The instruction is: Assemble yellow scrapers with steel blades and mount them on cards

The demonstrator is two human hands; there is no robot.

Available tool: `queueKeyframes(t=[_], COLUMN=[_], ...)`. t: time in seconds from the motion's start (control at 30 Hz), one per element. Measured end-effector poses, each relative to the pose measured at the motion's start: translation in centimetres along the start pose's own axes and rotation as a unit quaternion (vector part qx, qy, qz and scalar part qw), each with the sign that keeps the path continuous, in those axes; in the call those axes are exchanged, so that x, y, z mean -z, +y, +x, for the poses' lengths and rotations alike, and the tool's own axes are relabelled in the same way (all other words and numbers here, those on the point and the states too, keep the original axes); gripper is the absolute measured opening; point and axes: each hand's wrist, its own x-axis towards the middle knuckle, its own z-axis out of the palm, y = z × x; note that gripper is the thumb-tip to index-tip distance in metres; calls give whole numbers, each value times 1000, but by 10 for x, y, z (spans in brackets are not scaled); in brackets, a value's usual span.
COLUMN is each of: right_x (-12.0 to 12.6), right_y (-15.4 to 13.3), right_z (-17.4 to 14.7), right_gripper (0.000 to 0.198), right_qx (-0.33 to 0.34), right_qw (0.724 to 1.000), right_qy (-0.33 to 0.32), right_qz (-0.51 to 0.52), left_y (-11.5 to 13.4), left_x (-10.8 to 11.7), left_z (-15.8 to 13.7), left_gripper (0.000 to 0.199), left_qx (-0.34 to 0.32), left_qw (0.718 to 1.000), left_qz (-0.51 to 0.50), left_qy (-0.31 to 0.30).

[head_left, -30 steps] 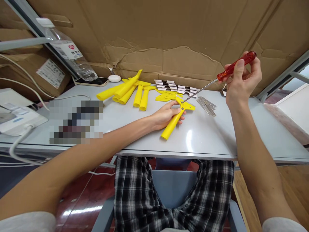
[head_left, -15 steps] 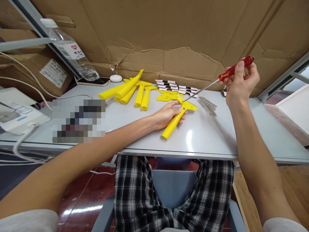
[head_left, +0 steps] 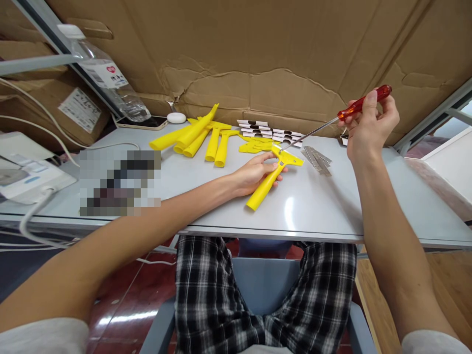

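Observation:
My left hand (head_left: 256,175) is closed around a yellow plastic scraper (head_left: 262,189) just above the table, its wide head pointing away from me and its hollow handle toward me. In my right hand (head_left: 370,128) is a screwdriver (head_left: 359,105) with a clear red handle, gripped between thumb and fingers. Its long metal shaft slants down to the left, and the tip meets the left part of the scraper's head. Several thin metal blades (head_left: 317,161) lie just right of the head. Flat yellow plastic pieces (head_left: 256,145) rest behind my left hand.
More yellow scraper handles (head_left: 197,132) lie at the back of the table (head_left: 221,216). Small white-and-black packets (head_left: 254,129) are stacked beside them. A plastic bottle (head_left: 110,78) leans at the left near a phone (head_left: 142,124) and a white case (head_left: 176,118). Cardboard (head_left: 276,44) walls off the back.
The scraper's head and my right hand with the screwdriver have shifted slightly to the right. The screwdriver tip stays on the scraper's head. Both grips look unchanged.

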Motion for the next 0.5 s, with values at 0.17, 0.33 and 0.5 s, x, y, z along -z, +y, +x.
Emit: queueKeyframes(t=[0.17,0.33,0.5], right_x=[0,-1,-2], right_y=[-1,-10,-10], right_z=[1,-5,-6], right_gripper=[67,63,69], right_qx=[29,33,41], right_qw=[1000,999,999], right_qy=[-1,-20,-26], right_qz=[-9,19,20], left_y=[1,2,1], left_x=[-1,-3,-3], left_z=[0,1,1], left_gripper=[28,25,25], left_qx=[5,13,11], left_qw=[1000,1000,1000], left_qz=[0,3,-5], left_qy=[5,15,11])
